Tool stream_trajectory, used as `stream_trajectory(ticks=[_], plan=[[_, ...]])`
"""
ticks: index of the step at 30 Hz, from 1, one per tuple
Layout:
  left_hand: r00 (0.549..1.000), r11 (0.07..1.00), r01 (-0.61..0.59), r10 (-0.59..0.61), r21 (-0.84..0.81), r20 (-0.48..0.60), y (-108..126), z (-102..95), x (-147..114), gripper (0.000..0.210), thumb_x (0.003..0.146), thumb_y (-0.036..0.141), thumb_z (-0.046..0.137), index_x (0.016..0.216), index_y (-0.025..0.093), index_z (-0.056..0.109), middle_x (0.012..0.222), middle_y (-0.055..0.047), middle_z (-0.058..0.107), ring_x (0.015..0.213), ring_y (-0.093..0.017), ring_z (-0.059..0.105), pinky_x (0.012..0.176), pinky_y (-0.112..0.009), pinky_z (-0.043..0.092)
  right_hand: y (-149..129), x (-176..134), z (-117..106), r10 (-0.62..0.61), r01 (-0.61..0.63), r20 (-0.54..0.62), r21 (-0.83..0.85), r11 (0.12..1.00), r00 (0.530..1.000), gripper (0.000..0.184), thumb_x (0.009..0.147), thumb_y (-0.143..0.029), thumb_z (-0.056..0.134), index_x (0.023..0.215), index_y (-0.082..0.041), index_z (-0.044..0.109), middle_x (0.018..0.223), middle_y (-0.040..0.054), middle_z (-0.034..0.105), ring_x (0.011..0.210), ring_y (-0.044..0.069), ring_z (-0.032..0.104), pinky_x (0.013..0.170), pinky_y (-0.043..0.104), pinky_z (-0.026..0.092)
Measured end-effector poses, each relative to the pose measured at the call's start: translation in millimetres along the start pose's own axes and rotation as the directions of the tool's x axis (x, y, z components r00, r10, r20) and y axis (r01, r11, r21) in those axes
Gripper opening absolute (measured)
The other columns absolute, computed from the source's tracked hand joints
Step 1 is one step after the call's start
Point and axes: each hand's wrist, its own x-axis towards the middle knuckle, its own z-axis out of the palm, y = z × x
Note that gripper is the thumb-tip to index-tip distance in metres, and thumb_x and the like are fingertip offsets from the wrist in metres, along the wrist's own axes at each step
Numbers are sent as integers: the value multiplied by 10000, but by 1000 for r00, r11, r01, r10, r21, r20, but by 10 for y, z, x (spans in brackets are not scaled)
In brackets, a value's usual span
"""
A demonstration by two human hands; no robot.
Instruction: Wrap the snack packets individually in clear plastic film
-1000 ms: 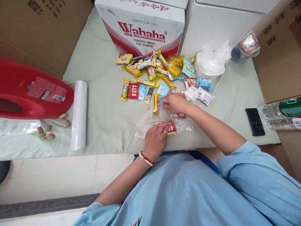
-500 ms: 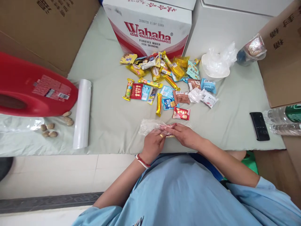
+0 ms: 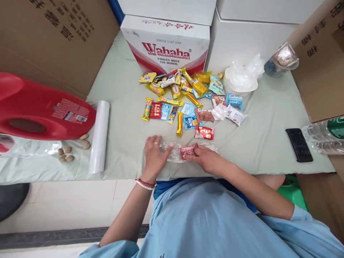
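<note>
A small red snack packet [image 3: 188,151] lies on a crumpled sheet of clear plastic film [image 3: 174,153] near the table's front edge. My right hand [image 3: 208,159] grips the packet's right end between thumb and fingers. At the film's left end is my left hand [image 3: 156,157], its thumb over the film and its fingers spread apart. Just beyond the hands rests another red snack packet [image 3: 204,132]. Loose snacks surround it, among them a yellow stick packet [image 3: 180,124], a blue packet [image 3: 191,122] and a brown packet [image 3: 204,115].
A pile of yellow snacks [image 3: 176,89] sits before the Wahaha carton [image 3: 166,46]. To the right are a white bowl [image 3: 243,89] with plastic in it, a phone [image 3: 299,144] and bottles [image 3: 326,130]. At left stand a film roll [image 3: 99,138], a red jug [image 3: 45,107] and several walnut-like pieces [image 3: 67,149].
My left hand has moved left, away from the right hand, and its fingers have spread. More of the red packet shows, still in my right hand. The view has shifted slightly.
</note>
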Motion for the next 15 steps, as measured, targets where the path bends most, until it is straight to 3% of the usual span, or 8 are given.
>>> stream_trajectory(ticks=[3,5,8,10,12,15], plan=[[980,999,-41,39,4,195,142,-135,-38,416,844,613,728,863,199,692,1284,-173,663,1302,-388,580,1094,-579,495,-58,27,-26,59,-58,20,-14,998,998,553,993,-77,547,1496,-282,647,1065,100,689,1057,255,625,984,378,538],[966,993,51,-22,-107,258,268,-276,-121,363,874,554,711,779,213,634,1026,-95,690,993,-274,676,894,-442,573,-95,58,-43,78,-77,34,-19,997,996,553,988,-86,555,1493,-291,649,1024,96,676,1023,258,625,949,370,538],[930,923,208,-85,-322,357,533,-378,-240,313,915,495,708,792,232,592,728,20,597,660,-163,592,641,-305,518,-141,124,-40,86,-84,52,-30,996,995,507,989,-104,559,1452,-273,680,1039,112,686,1011,269,624,884,366,541],[919,857,209,-7,-471,394,732,-319,-278,236,944,454,685,876,230,649,830,-10,674,746,-172,656,690,-306,557,-157,153,-24,82,-81,43,-9,997,996,427,989,-108,547,1360,-215,729,1087,134,707,1063,283,629,933,400,543],[900,817,153,117,-556,420,897,-199,-278,209,993,406,612,967,229,721,1064,-69,738,997,-209,719,880,-353,600,-155,135,-30,69,-71,26,48,996,997,370,970,-95,547,1272,-160,750,1177,163,721,1174,304,623,1057,462,514],[844,833,85,232,-547,484,1021,-33,-258,321,1067,345,475,1027,235,774,1241,-88,728,1226,-228,680,1087,-410,552,-117,-13,-149,45,-51,40,191,980,998,379,937,-130,601,1296,-148,723,1342,194,699,1314,325,594,1158,509,462]])
